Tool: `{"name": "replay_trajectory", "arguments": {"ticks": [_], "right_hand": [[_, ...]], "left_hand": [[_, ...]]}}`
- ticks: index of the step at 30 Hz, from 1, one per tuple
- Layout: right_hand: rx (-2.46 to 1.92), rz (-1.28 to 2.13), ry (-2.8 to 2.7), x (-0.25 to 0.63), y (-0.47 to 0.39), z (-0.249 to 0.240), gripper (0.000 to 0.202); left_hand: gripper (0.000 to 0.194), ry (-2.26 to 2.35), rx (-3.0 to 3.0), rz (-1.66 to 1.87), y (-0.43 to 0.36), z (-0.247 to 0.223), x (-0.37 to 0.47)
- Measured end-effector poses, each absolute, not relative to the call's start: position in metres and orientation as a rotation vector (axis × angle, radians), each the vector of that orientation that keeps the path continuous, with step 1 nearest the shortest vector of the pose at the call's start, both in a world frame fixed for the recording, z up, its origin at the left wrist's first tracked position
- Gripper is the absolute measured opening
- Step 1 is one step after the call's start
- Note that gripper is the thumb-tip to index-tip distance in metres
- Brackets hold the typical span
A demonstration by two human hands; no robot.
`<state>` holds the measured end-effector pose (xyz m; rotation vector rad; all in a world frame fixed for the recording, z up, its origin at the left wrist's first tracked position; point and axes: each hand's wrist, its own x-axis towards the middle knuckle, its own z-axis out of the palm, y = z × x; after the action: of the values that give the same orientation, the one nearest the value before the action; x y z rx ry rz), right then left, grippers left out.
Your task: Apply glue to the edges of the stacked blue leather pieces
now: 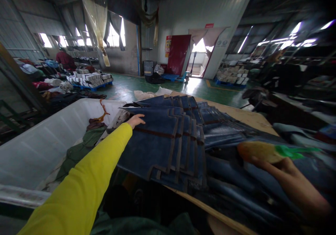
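Note:
My left hand (pixel 136 120), at the end of a yellow sleeve, lies on the left part of the top dark blue panel (pixel 154 119), with its fingers stretched out. The panels are flat sheets with dark edging and a brown strip, fanned out in overlapping steps. To the right, my right hand (pixel 286 175) is closed around a tan, rounded object (pixel 258 151) with a bright green end. Motion blurs this object, and its exact kind cannot be made out. It is above more dark blue sheets (pixel 231 172), which lie folded and overlapping.
A white bin (pixel 52 133) with green and brown cloth stands left of the wooden table (pixel 252 119). Beyond are stacked white bundles (pixel 90 79) on a blue pallet, a red door (pixel 178 54) and a pallet jack (pixel 187 74). A person (pixel 65 59) is far left.

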<state>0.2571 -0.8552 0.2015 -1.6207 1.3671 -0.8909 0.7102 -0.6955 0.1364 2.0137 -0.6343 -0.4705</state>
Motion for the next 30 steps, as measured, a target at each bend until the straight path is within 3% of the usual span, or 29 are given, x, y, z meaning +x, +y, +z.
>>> {"name": "replay_trajectory", "arguments": {"ticks": [5, 10, 14, 18, 26, 30], "right_hand": [[-1.615, -0.751, 1.324, 0.259, -0.858, 0.188, 0.058], [-1.657, -0.67, 1.316, 0.251, -0.868, 0.165, 0.064], [-1.738, -0.652, 1.261, 0.244, -0.876, 0.161, 0.062], [-1.765, -0.671, 1.235, 0.239, -0.881, 0.166, 0.074], [-1.764, -0.522, 1.181, 0.224, -0.896, 0.142, 0.073], [-1.714, -0.552, 1.204, 0.228, -0.884, 0.148, 0.078]], "left_hand": [[0.054, -0.552, 1.996, -0.464, -0.699, 0.138, 0.709], [0.036, -0.501, 1.969, -0.413, -0.714, 0.132, 0.703], [0.034, -0.487, 1.957, -0.378, -0.726, 0.123, 0.698], [0.033, -0.518, 1.964, -0.318, -0.727, 0.115, 0.699], [0.053, -0.585, 1.984, -0.255, -0.721, 0.109, 0.699], [0.054, -0.604, 1.98, -0.277, -0.715, 0.112, 0.704]]}}
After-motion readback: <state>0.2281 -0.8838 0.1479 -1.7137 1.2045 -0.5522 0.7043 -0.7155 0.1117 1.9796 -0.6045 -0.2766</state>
